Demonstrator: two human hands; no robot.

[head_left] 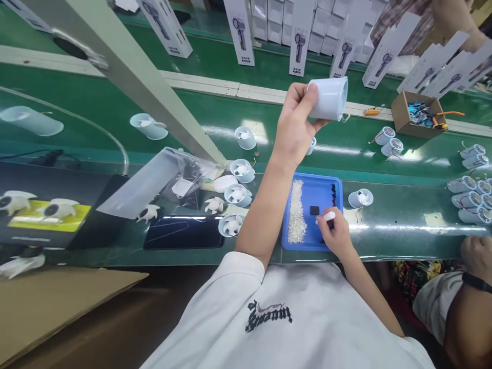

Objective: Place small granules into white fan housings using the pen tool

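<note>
My left hand (294,123) is raised over the green bench, its fingers wrapped round a pale blue fan housing (329,98). The housing lies tilted on its side, open end to the right, and a thin wire hangs from it. Down at the blue tray (317,247), my right hand (337,236) is closed on a small white rod-shaped piece (328,216) with a dark part beside it; its exact kind is unclear. Inside the tray are a strip of small clear pieces (296,218), a black square (314,210) and tiny black parts (333,195).
Several fan housings (232,225) stand left of the tray, and one housing (361,198) stands to its right. A dark phone-like slab (184,233) lies near the front edge. A slanted metal post (161,77) rises at left. A cardboard box (417,115) and another person's hand (476,253) are at right.
</note>
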